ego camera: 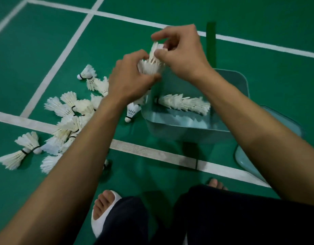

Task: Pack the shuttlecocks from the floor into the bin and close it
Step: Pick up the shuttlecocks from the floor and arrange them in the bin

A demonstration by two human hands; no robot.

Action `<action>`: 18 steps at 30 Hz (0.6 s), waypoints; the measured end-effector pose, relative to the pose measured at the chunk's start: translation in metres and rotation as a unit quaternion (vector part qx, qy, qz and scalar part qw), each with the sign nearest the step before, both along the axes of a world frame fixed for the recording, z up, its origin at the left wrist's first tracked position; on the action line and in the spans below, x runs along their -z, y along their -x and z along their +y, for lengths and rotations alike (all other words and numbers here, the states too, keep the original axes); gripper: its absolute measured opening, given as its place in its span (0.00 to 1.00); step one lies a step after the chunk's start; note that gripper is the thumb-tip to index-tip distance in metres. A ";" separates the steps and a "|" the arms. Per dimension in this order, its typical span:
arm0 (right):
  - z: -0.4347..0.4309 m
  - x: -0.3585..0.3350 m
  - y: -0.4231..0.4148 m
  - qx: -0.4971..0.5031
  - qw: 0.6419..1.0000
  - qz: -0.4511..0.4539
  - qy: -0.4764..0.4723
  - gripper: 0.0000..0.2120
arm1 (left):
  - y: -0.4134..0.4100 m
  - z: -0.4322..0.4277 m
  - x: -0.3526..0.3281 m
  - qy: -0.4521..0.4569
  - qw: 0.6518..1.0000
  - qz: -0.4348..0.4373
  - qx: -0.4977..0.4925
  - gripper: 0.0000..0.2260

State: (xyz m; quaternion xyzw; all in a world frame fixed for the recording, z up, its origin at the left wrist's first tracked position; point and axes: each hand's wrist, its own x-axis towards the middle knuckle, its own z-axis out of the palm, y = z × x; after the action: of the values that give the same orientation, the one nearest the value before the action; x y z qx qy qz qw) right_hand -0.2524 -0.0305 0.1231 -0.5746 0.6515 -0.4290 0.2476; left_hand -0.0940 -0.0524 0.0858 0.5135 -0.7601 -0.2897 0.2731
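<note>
My left hand [133, 76] grips a stack of shuttlecocks [151, 66] over the bin's [179, 131] 10 o'clock corner, my right hand [181, 50] pinching its top feathers — I fear crushing them, or it spilling among the loose shuttlecocks [68, 117] at 9 o'clock.

The left hand [129, 76] and right hand [182, 55] are bare, like both forearms. Dark navy trousers [223, 218] cover the legs. Left of the trousers, a white open-toed slide [98, 225] wraps one foot; just beyond the trousers, bare toes [216, 184] show.
</note>
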 end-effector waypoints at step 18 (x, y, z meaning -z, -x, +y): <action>0.043 0.095 0.103 0.193 0.837 -0.242 -0.452 0.06 | 0.085 -0.003 0.054 -0.121 0.905 -0.371 0.166 0.24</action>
State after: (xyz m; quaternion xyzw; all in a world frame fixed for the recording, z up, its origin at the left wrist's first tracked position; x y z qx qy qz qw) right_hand -0.3558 0.0128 0.0280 -0.1393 0.7899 -0.2515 0.5417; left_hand -0.1788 -0.0559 0.0318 0.4795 -0.8399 -0.2089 -0.1453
